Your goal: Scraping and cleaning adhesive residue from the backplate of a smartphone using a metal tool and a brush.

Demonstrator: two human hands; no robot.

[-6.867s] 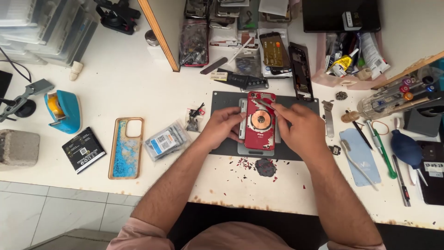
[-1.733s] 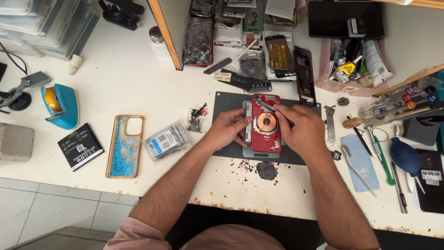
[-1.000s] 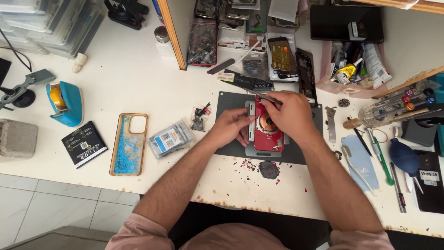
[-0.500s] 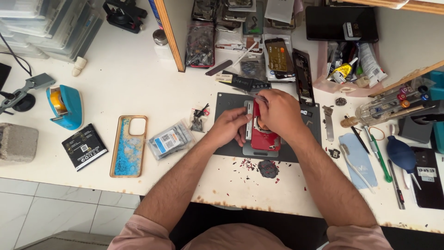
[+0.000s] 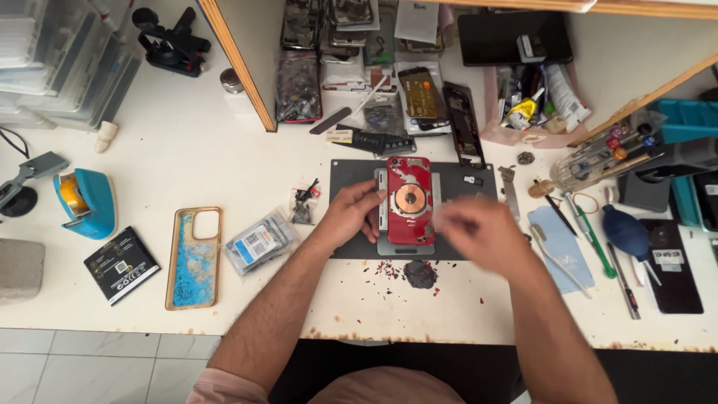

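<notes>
One red phone back housing (image 5: 409, 200) lies on one dark grey work mat (image 5: 351, 251) near the middle of the white surface (image 5: 187, 150). It sits in a grey metal holder (image 5: 383, 200). Its long axis runs from the near edge of the surface toward the far edge, and its inner side faces up, showing one round copper coil (image 5: 410, 199).

Two hands are in view. The left hand (image 5: 350, 217) rests on the mat at the left side of the housing, with its fingers (image 5: 371, 196) bent against the holder's left rail. The right hand (image 5: 479, 233) is just to the right of the housing and blurred by motion, so whether it pinches anything cannot be told; its fingertips are hard to make out.

Toward the near edge of the mat lie one dark round scrap (image 5: 420, 274) and a scatter of small red chips (image 5: 389, 269).

Toward the left edge lie one phone case with a blue and gold pattern (image 5: 194, 258), one clear packet (image 5: 258, 243), one flat black battery (image 5: 121, 265) and one blue tape dispenser (image 5: 86, 202). Toward the right edge lie one pale blue card (image 5: 561, 247) and one blue air blower (image 5: 627, 232). At the far edge a stack of phone parts (image 5: 351, 52) is partly cut off.
</notes>
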